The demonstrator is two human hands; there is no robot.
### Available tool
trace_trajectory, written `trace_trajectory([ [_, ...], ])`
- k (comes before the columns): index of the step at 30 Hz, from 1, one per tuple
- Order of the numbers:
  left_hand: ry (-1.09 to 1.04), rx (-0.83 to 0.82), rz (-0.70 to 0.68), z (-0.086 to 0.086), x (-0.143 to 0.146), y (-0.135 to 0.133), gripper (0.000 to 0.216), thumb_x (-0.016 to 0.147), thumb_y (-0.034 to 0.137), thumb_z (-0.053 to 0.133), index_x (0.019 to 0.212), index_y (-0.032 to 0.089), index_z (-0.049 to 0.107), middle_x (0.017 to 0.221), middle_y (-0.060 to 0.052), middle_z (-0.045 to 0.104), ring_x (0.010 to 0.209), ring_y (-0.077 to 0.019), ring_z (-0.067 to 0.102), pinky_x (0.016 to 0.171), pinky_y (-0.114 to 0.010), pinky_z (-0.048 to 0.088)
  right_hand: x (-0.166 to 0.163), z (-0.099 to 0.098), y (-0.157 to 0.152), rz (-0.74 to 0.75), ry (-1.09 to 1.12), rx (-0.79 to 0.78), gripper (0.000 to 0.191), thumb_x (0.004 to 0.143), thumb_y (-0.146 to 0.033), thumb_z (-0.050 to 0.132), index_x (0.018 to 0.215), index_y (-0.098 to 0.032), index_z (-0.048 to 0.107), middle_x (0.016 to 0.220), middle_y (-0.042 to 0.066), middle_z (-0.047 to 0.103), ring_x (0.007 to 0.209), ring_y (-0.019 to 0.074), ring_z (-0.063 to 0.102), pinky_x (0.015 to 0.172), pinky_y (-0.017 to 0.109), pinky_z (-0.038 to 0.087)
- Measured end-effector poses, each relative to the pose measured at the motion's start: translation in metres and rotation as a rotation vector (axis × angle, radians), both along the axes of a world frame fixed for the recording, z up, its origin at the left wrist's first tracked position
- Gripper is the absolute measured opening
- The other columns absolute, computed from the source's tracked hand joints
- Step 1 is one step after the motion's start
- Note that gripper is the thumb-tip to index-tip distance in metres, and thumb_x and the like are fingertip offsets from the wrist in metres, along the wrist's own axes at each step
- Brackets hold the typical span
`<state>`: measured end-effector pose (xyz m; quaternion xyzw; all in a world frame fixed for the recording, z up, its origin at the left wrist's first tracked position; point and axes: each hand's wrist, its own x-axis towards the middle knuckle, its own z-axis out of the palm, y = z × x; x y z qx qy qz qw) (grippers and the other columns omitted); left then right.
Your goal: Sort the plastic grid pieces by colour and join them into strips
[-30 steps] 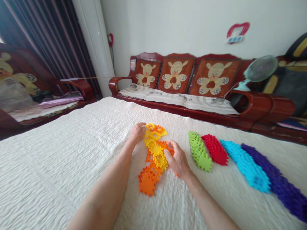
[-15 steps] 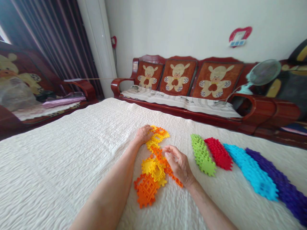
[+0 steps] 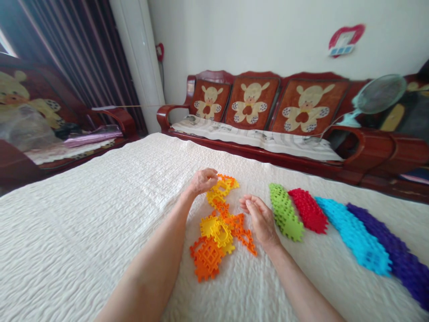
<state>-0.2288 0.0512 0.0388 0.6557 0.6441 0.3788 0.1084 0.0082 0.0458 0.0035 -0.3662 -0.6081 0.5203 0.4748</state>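
Observation:
A loose heap of orange and yellow notched plastic building pieces lies on the pale quilted cloth. My left hand is at the heap's far left edge, fingers loosely bent beside a yellow piece; nothing shows in its grasp. To the right of the heap is my right hand, its fingers extended and lightly curved, apart from the pieces and holding nothing visible. Between the forearms are a yellow piece with an opening, an orange lattice piece and orange triangular pieces.
On the right, similar pieces lie in overlapping rows by colour: green, red, light blue and purple. Beyond the cloth stands a wooden sofa with bear cushions. A small fan is at its right end.
My right hand has moved right, away from the orange pieces, uncovering them. My left hand has drawn back slightly from the far yellow pieces. The view has shifted a little.

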Motion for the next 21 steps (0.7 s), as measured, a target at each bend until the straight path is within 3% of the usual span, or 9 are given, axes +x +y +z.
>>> trace_trajectory([
  [4, 0.051, -0.072, -0.053, 0.008, 0.007, -0.006, 0.019, 0.074, 0.018, 0.054, 0.083, 0.017, 0.071, 0.098, -0.004, 0.069, 0.088, -0.0144, 0.064, 0.083, -0.025, 0.049, 0.0, 0.0, 0.0, 0.002, 0.002, -0.001, 0.038, 0.08, -0.05, 0.058, 0.099, -0.018, 0.061, 0.096, 0.009, 0.07, 0.085, 0.0214, 0.066, 0.083, 0.039, 0.052],
  [10, 0.315, -0.22, 0.082, 0.024, 0.014, -0.004, 0.026, 0.079, 0.03, 0.053, 0.094, 0.02, 0.071, 0.093, -0.005, 0.071, 0.086, -0.019, 0.065, 0.081, -0.029, 0.048, -0.002, 0.0, -0.002, -0.04, -0.063, 0.042, 0.037, 0.081, -0.05, 0.054, 0.098, -0.018, 0.061, 0.098, 0.01, 0.07, 0.091, 0.0236, 0.066, 0.082, 0.039, 0.052],
  [15, 0.362, -0.307, 0.118, 0.021, 0.026, -0.004, 0.037, 0.08, 0.04, 0.053, 0.107, 0.018, 0.067, 0.094, -0.011, 0.071, 0.09, -0.0256, 0.065, 0.082, -0.035, 0.048, -0.004, -0.007, 0.006, -0.078, -0.179, 0.096, 0.03, 0.081, -0.041, 0.052, 0.101, -0.02, 0.06, 0.104, 0.009, 0.069, 0.097, 0.0237, 0.065, 0.086, 0.04, 0.051],
  [21, 0.269, -0.305, 0.051, 0.019, 0.043, -0.002, 0.042, 0.075, 0.021, 0.054, 0.115, 0.018, 0.064, 0.083, -0.005, 0.071, 0.078, -0.0176, 0.064, 0.076, -0.026, 0.048, -0.004, -0.008, 0.012, -0.057, -0.225, 0.096, 0.032, 0.074, -0.03, 0.056, 0.104, -0.021, 0.059, 0.113, 0.01, 0.067, 0.103, 0.023, 0.064, 0.094, 0.042, 0.048],
])
